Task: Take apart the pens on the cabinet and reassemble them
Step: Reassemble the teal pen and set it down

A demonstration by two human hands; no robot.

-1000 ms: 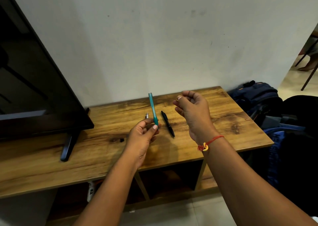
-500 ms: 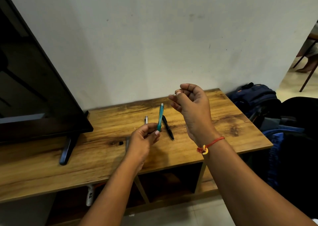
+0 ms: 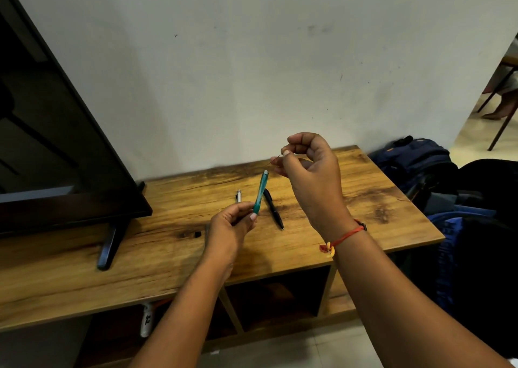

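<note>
The teal pen barrel stands nearly upright above the middle of the cabinet, its open top leaning slightly right, its lower end pinched in the left hand. Just above and right of that opening, the right hand nips a thin wire-like piece, perhaps the spring, slanting down-left toward the mouth; feeding it in probably comes next. A black pen and a white piece lie behind on the cabinet.
</note>
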